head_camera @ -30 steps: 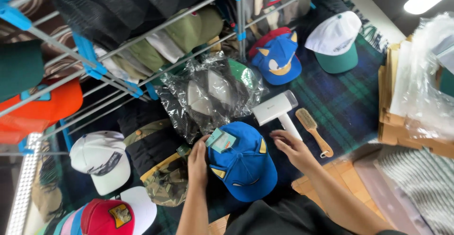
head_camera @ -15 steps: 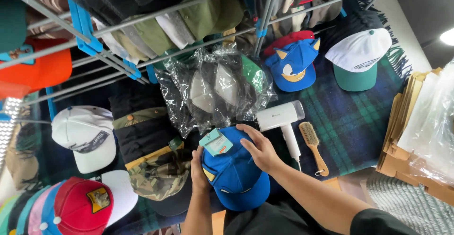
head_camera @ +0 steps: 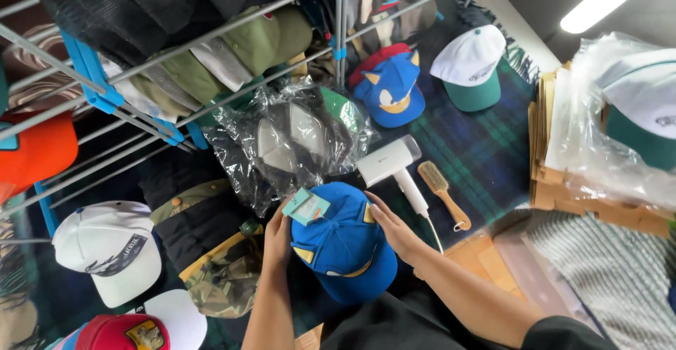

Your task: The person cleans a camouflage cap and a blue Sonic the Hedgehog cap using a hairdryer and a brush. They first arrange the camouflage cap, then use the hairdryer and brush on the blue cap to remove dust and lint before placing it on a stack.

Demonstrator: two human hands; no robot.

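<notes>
Surface: dark plaid blanket [head_camera: 493, 146] spread on the floor and covered with caps, a metal rack [head_camera: 211, 33] of hanging caps across the far side.
Left hand: left hand [head_camera: 278, 237] has its fingers curled against the left edge of the blue cap [head_camera: 341, 244], gripping it beside the teal tag [head_camera: 306, 205].
Right hand: right hand [head_camera: 394, 227] lies with fingers spread flat on the cap's right side; a second ago it was reaching away to the right, so both hands have now closed in on the cap.
Cap: blue cap sits near centre, crown up, between both hands, pulled slightly nearer than before.
Around: crinkled clear bag [head_camera: 289, 139] just beyond, white handheld steamer [head_camera: 391, 163] and wooden brush [head_camera: 443, 191] to the right.
</notes>
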